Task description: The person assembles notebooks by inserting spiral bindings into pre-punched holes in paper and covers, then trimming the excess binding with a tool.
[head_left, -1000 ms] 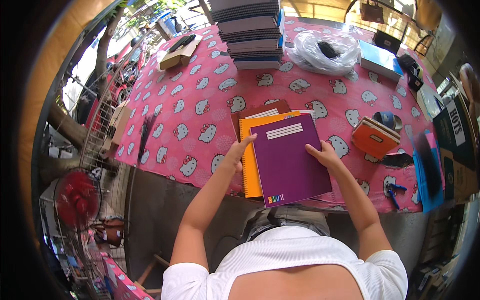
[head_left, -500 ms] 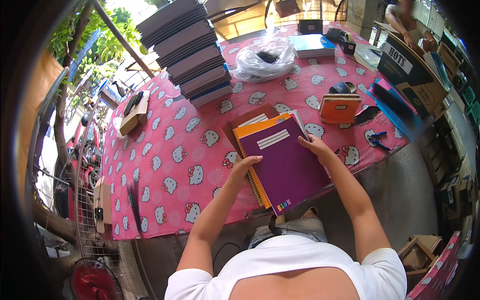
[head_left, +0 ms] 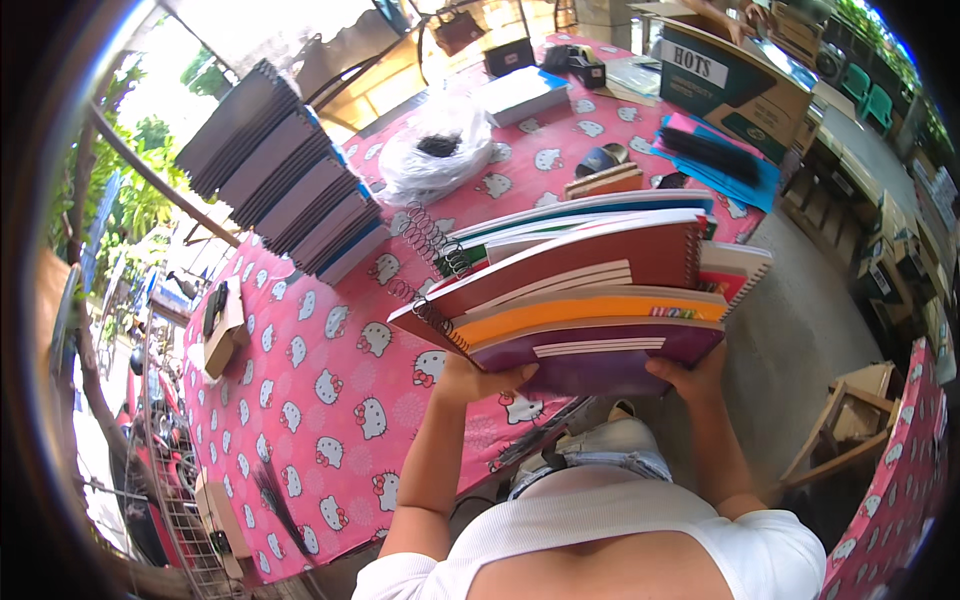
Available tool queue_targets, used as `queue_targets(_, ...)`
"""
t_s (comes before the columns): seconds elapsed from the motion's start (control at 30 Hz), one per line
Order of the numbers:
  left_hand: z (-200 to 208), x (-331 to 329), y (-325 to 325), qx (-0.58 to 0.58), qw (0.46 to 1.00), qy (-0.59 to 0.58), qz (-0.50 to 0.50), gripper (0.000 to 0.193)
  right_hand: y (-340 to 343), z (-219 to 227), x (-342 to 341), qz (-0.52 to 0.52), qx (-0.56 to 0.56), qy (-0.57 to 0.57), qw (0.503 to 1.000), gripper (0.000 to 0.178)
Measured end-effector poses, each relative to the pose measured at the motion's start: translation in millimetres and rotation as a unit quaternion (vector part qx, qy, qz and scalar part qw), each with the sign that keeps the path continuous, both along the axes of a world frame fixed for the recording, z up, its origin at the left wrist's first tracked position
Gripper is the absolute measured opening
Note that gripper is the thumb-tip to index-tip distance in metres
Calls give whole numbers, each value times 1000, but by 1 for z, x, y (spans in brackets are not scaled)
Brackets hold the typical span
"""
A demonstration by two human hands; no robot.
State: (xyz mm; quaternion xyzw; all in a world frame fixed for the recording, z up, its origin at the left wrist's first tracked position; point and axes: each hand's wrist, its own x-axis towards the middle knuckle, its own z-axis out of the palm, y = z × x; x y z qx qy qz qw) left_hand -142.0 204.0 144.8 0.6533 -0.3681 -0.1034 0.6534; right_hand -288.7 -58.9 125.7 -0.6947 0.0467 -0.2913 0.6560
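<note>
Several spiral notebooks stand fanned on edge between my two hands, near the table's front edge. Nearest me is a purple notebook (head_left: 600, 372), with an orange notebook (head_left: 590, 318) and a dark red notebook (head_left: 575, 265) behind it. White and teal ones stand farther back, with loose coil ends showing at the left. My left hand (head_left: 482, 378) grips the lower left corner, its thumb across the purple cover. At the lower right corner, my right hand (head_left: 692, 374) holds on likewise. The other fingers of both hands are hidden beneath the notebooks.
A pink patterned tablecloth (head_left: 330, 350) covers the table. A tall stack of dark notebooks (head_left: 285, 185) leans at the left, beside a plastic bag (head_left: 400, 170). Farther right lie blue sheets with a black bundle (head_left: 712, 155) and a printed carton (head_left: 735, 90). Another person's arm (head_left: 720, 20) shows beyond.
The notebooks, earlier lying nearly flat with purple on top, have been tilted up onto their edges and fanned apart. Both hands have moved to their lower corners. My view has swung right.
</note>
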Motion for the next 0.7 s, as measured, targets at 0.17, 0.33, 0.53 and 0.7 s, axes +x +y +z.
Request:
queue_targets(0.17,-50,28,-24,-54,993,33,-97,59,-6,-46,-10,-11,49,-58,997,98)
queue_targets(0.33,-50,20,-59,-37,991,129,11,76,-4,-68,1,-139,-23,-24,990,104)
queue_targets(0.53,-39,30,-48,-102,987,85,-85,124,-3,-27,9,-49,-128,-181,974,114)
queue_targets(0.7,-37,41,-55,-133,988,-37,-75,121,1,-20,6,-33,-159,-117,980,104)
